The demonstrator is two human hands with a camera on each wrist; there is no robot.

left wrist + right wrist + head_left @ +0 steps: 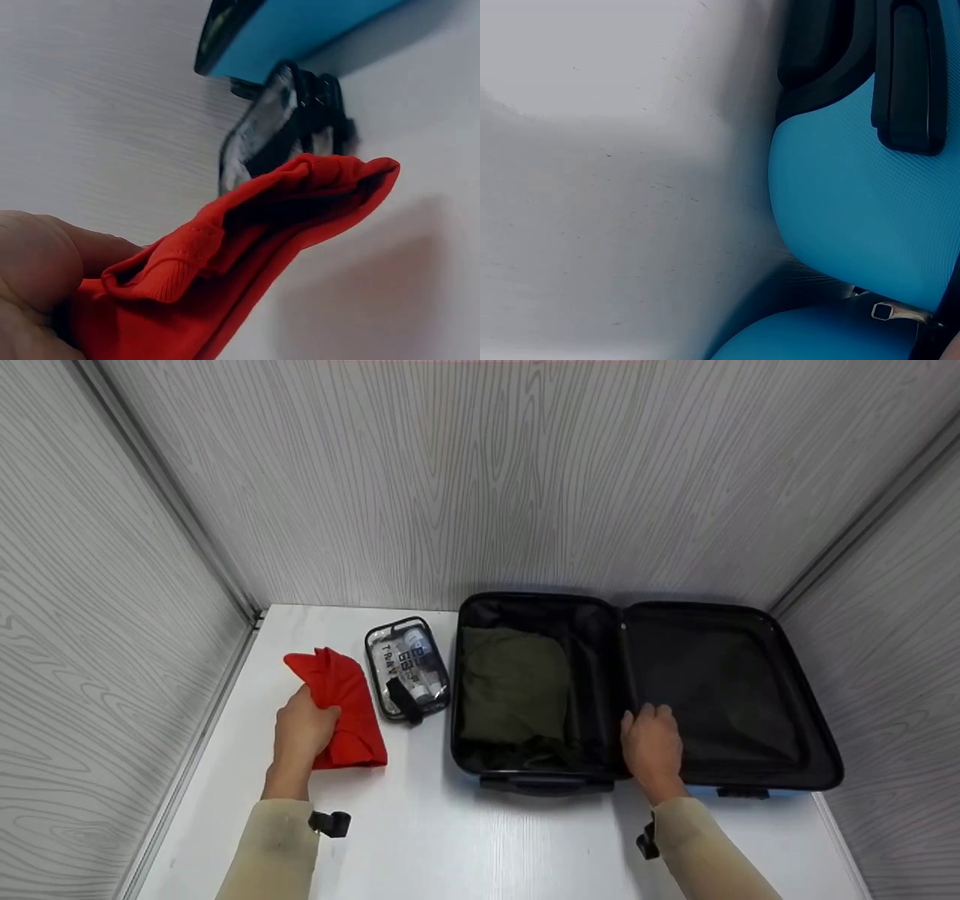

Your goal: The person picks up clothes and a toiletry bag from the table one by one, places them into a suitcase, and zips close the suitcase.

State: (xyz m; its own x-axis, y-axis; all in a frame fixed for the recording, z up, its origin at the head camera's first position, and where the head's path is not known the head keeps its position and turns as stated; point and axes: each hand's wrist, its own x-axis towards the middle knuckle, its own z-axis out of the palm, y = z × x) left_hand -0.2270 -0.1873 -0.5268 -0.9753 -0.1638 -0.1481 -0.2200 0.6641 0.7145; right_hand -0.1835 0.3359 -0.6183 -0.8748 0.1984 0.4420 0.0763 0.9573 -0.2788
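Observation:
My left hand [304, 727] grips a folded red garment [346, 709] by its left side, thumb on top. The left wrist view shows the garment's stitched, ribbed edge [176, 262] raised over the table, with a shadow below. My right hand [652, 746] rests at the front of the opened suitcase [547, 781], over the join between its halves, fingers bent a little and pointing inward. A folded dark green garment [514, 682] lies in the suitcase's left half. In the right wrist view the blue shell [840, 195] fills the right side, and little of the hand shows.
A clear toiletry pouch [384, 656] with black trim and small bottles lies between the red garment and the suitcase. The suitcase's right half [705, 690] lies flat, lined in black. Grey wood-grain walls [525, 472] enclose the white table [450, 840] at the back and both sides.

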